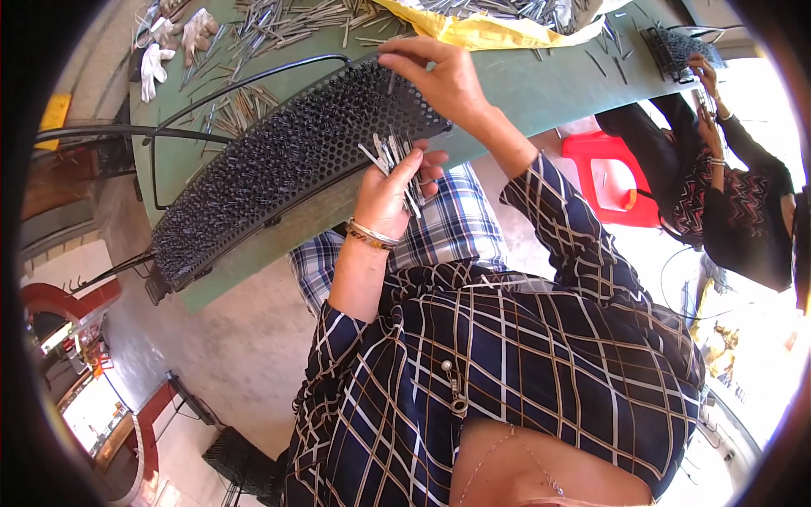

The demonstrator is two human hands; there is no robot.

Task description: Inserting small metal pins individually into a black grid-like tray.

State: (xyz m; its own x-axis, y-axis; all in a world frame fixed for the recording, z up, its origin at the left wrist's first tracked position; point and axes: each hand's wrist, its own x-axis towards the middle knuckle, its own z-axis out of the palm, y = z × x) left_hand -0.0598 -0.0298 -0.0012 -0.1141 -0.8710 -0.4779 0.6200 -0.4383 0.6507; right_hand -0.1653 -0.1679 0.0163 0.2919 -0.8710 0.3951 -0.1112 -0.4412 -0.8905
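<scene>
A long, curved black perforated rack (338, 152) lies slanted across the table's near edge. Thin dark strips stand packed in most of its holes, while bare holes show along its near side and right end. In my left hand (390, 188), closed just below the rack's right part, is a loose bundle of thin metal strips (395, 160). My right hand (446, 80) reaches over the rack's far right end with thumb and forefinger pinched together. A small sliver shows under those fingertips, but I cannot make out what they hold.
Many loose strips (287, 29) cover the green table (524, 97) beyond the rack, beside a yellow sack (481, 34). White gloves (154, 72) lie at the far left. To the right are a red stool (604, 177) and another person (735, 203) working at a similar rack (684, 52).
</scene>
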